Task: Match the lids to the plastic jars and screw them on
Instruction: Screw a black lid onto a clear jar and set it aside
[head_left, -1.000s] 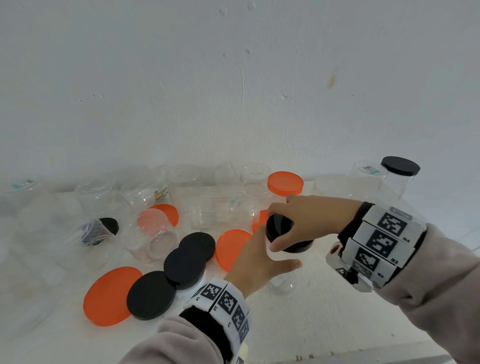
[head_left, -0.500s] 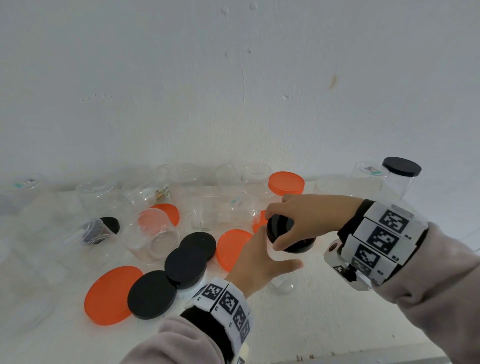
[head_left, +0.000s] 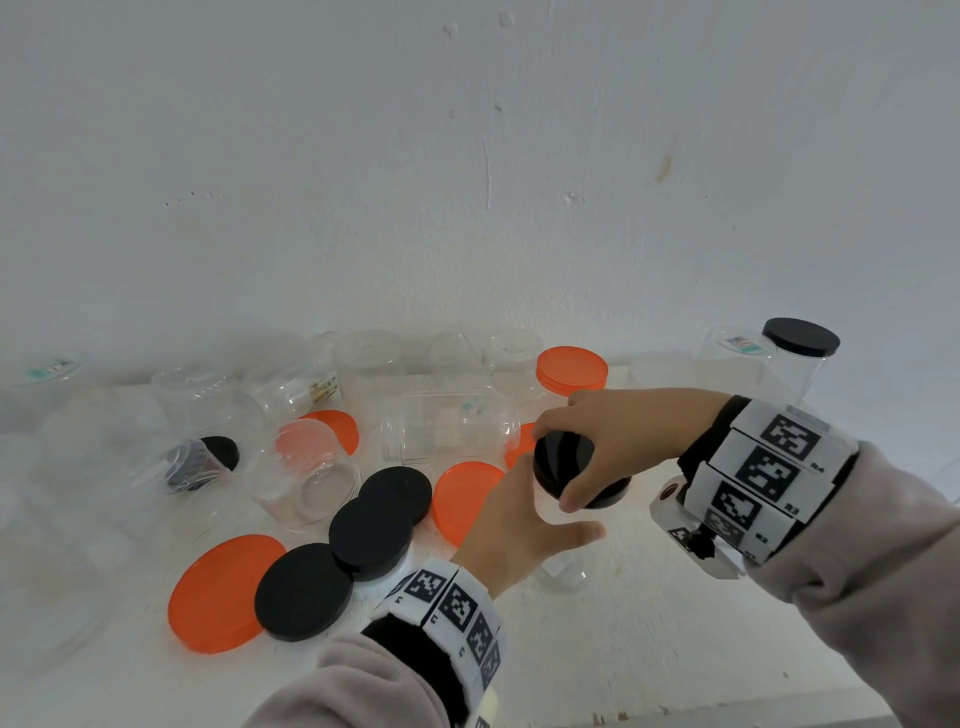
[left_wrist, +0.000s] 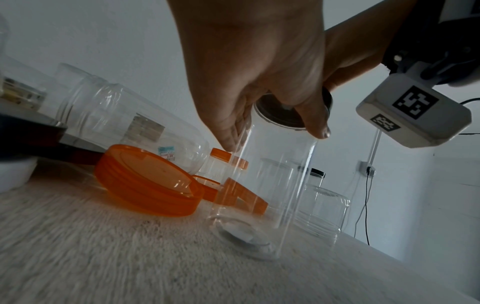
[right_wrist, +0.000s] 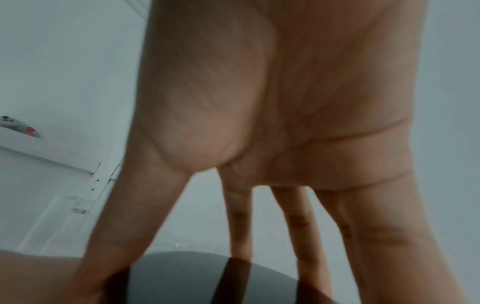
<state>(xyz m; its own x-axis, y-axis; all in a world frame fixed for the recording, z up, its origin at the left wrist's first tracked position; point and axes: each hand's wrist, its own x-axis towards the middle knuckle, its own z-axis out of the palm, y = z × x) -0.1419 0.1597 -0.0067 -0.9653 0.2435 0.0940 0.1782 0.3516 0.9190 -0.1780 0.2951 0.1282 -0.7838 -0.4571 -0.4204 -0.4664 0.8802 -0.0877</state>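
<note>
A tall clear plastic jar (head_left: 563, 574) stands upright on the white table (head_left: 649, 623). My left hand (head_left: 524, 519) wraps around its upper wall, thumb out to the right. A black lid (head_left: 563, 465) sits on the jar's mouth, and my right hand (head_left: 602, 447) grips its rim from above with thumb and fingers. In the left wrist view the jar (left_wrist: 270, 185) is empty, with the lid (left_wrist: 280, 117) on top under the fingers. The right wrist view shows spread fingers (right_wrist: 298, 216) reaching down onto the lid (right_wrist: 187, 277).
Loose black lids (head_left: 382, 525) and orange lids (head_left: 223, 592) lie to the left of the jar. Several open clear jars, one lying on its side (head_left: 447, 426), crowd the back. A jar with an orange lid (head_left: 571, 369) and one with a black lid (head_left: 800, 338) stand by the wall.
Both hands stay on the jar and the lid. The right thumb has shifted slightly along the lid's rim.
</note>
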